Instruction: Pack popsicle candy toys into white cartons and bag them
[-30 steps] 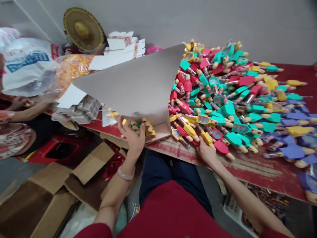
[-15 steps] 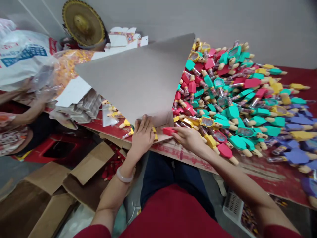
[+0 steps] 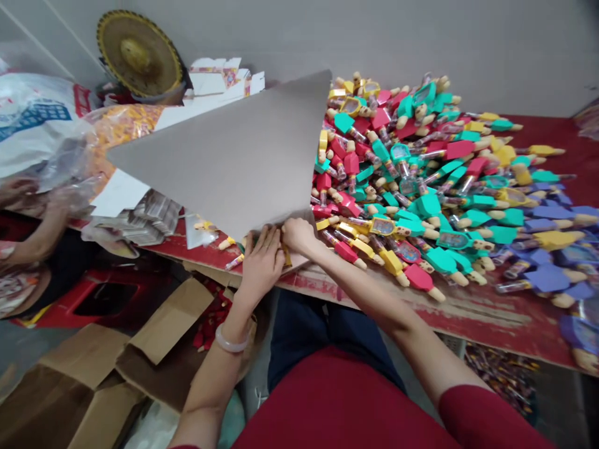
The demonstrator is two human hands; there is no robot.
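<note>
A large grey cardboard carton [image 3: 219, 162] lies on its side on the red board table [image 3: 486, 315], its mouth facing the heap of candy toy tubes [image 3: 412, 168] with teal, red, yellow and purple tops. My left hand [image 3: 264, 263] lies flat at the carton's lower edge, over a few small yellow toys. Right beside it, my right hand [image 3: 297, 236] reaches across with its fingers curled behind the carton's flap. Whatever those fingers touch is hidden.
A co-worker's hands [image 3: 56, 212] work at the left beside a plastic bag [image 3: 32, 118]. Stacked packets [image 3: 135, 218], flat white cartons [image 3: 219, 78] and a straw hat [image 3: 138, 56] lie behind. Open brown boxes [image 3: 88, 374] and a red stool [image 3: 103, 299] stand below the table edge.
My right hand has moved left from the heap to beside my left hand, and the red-topped toy it held is out of sight. The view has shifted slightly.
</note>
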